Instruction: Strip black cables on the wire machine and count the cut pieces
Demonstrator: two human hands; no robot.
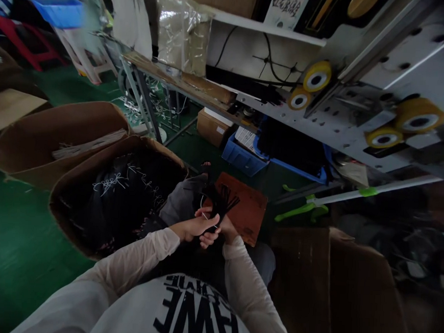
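My left hand [192, 227] and my right hand [224, 229] meet in front of my chest, both closed around a bundle of thin black wires [220, 201]. The wire ends fan out upward past my fingers, and a short thin pale strand shows near my left thumb. Under the bundle lies a reddish-brown board [249, 212], resting near my grey-clad knee [179, 201]. To my left, a cardboard box [67, 218] holds a heap of black wires [125, 194] with pale tips.
A second cardboard box [34, 163] with a pale bundle stands behind the first. Upper right, a white perforated machine panel [342, 117] carries yellow rollers. A blue crate [242, 157] sits below a shelf. A large brown carton [334, 289] stands at my right, on a green floor.
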